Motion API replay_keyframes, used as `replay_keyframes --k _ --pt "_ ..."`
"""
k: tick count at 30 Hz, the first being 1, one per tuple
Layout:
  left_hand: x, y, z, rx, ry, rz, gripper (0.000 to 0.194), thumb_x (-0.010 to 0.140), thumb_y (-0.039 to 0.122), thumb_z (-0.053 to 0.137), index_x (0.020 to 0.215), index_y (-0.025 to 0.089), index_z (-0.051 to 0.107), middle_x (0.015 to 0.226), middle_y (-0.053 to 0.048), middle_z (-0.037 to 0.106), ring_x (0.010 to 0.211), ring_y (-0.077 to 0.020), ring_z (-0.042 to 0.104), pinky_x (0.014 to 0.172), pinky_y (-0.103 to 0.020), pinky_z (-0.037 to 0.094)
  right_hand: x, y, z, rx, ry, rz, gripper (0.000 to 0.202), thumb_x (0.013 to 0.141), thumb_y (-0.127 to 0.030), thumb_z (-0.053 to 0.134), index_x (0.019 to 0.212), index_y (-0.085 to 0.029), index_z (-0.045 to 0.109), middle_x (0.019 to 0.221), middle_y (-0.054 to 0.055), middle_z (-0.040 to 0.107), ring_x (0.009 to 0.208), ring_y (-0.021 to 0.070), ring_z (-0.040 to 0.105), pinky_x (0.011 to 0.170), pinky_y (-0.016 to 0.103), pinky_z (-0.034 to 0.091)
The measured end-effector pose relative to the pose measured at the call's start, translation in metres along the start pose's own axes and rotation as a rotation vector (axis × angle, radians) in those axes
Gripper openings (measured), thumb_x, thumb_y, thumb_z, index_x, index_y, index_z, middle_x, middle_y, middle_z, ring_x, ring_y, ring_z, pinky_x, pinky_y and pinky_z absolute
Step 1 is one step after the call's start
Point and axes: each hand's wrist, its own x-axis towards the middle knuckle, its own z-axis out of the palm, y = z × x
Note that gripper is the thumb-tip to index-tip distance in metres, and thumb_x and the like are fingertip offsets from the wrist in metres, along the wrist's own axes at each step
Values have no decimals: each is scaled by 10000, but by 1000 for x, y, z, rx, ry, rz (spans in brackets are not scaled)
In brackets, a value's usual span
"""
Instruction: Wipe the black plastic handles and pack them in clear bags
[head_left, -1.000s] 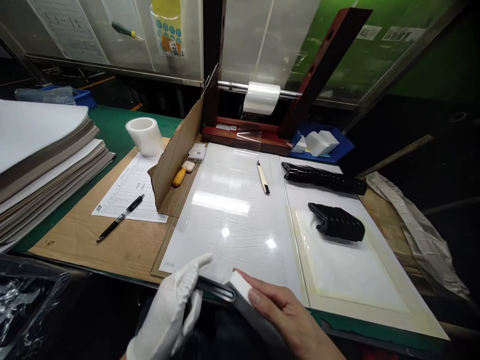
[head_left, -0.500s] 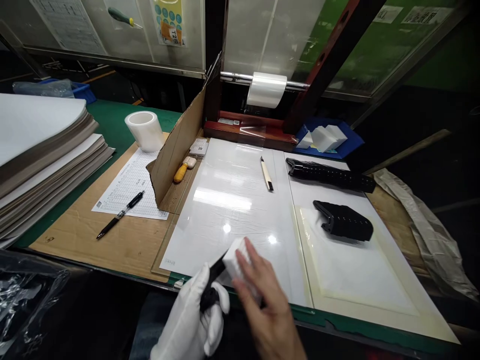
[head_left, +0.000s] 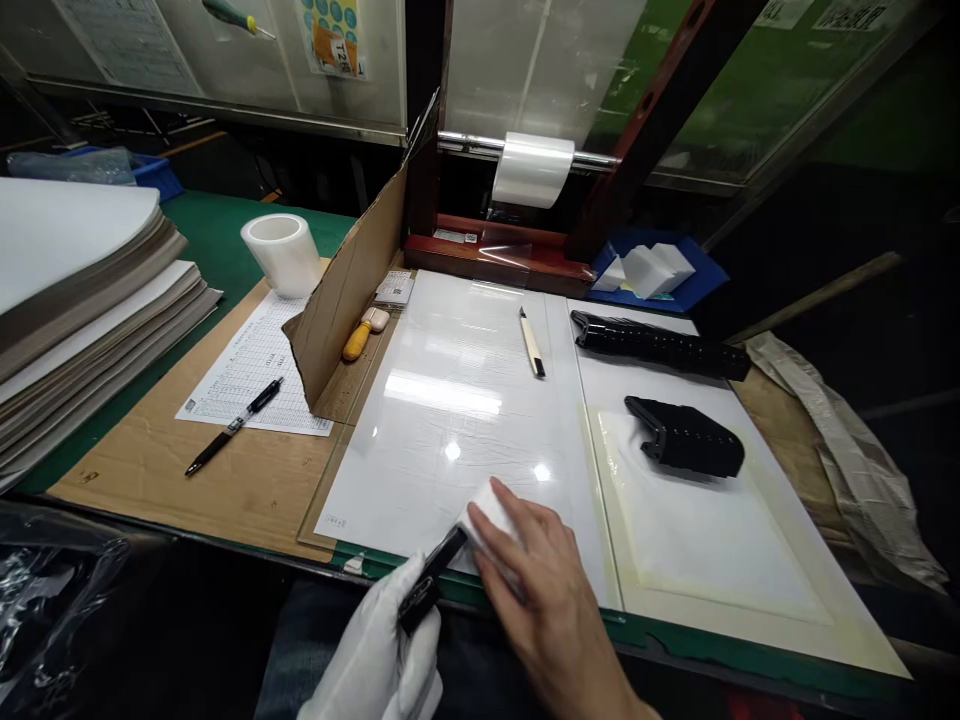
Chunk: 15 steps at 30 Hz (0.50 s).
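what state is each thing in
Left hand: gloved, closed on black part
Right hand: bare, gripping white block
Black part: held, tilted
White block: held against black part
Film roll: mounted on rod
White roll: standing on end
Pen: lying partly on printed sheet
Cream tool: lying flat
Blue bin: holding white pieces

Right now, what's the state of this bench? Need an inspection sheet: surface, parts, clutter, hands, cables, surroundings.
Surface: green tabletop; glossy white sheet with light reflections.
Job's things: black part held, white block at its far end; long black piece and short black piece lie at right.
Clutter: cream-handled tool on the white sheet; pen across a printed form; yellow-handled tool beside the upright cardboard divider.
Left hand: gloved, closed around the black part.
Right hand: bare, gripping the white block.
Cables: nothing seen; background too dark to be sure.
Surroundings: film roll on a rod behind; blue bin at back right; paper stack far left.
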Motion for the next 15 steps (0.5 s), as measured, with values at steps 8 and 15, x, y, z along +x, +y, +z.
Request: replay_keyframes --k 8,15 --pt "-4 6 6 -93 -249 -271 372 649 538 835 753 219 675 297 78 378 215 -91 296 244 -212 280 -2 -1 -4 67 -37 10 526 948 -86 509 1427 -304 518 1512 87 481 1213 282 514 891 479 548" --pt "-2 19 15 -359 -255 -486 443 666 549 828 624 231 523 277 87 336 229 -41 228 276 -147 190 1 -1 -10 129 -96 53 500 964 -122 526 1416 -335 536 1511 57 495 1227 258 535 929 459 561"
